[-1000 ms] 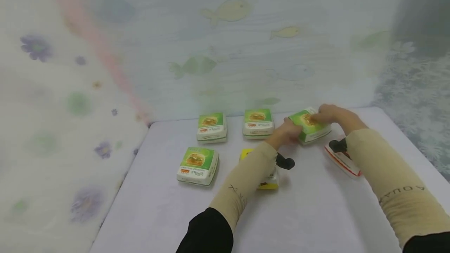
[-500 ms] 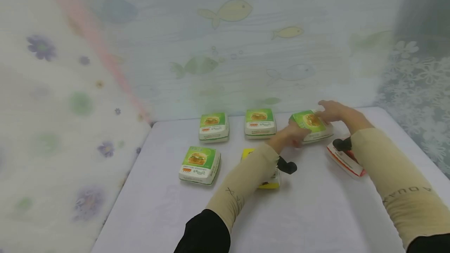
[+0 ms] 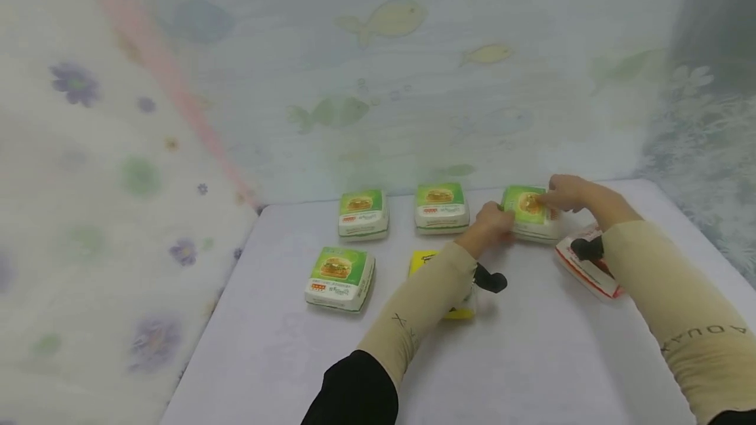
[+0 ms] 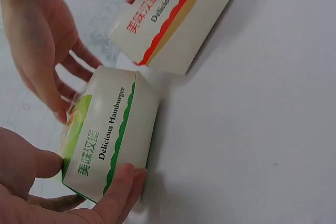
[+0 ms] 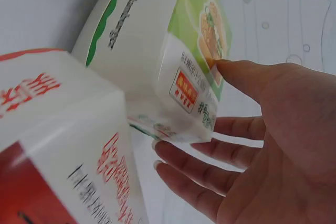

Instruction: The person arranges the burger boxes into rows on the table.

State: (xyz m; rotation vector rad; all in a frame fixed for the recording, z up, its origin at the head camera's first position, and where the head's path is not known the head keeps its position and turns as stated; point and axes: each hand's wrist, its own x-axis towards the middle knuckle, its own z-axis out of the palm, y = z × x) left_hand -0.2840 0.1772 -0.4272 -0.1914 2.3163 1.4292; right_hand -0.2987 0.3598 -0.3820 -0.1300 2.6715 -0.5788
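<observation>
A green-and-white hamburger box [image 3: 527,231] sits at the back right of the table, between both hands. My left hand [image 3: 492,223] grips its left end; in the left wrist view the thumb lies at the top edge and fingers press the side of the hamburger box [image 4: 123,129]. From the right, my right hand [image 3: 581,195] holds the other end. Its thumb touches the printed top and its fingers reach the lower edge, as the right wrist view shows. A red-and-white box [image 3: 581,264] lies angled just in front, partly behind the right forearm.
Two green hamburger boxes [image 3: 363,218] [image 3: 441,212] stand along the back edge, with another green box [image 3: 339,281] nearer at left. A yellow-and-white box [image 3: 422,259] is partly hidden by the left forearm. A patterned curtain [image 3: 378,84] hangs behind the white table [image 3: 514,372].
The held green box has turned from a slant to nearly square with the back edge. The right hand loosened on it, then its fingers came back onto it. The other boxes stayed put.
</observation>
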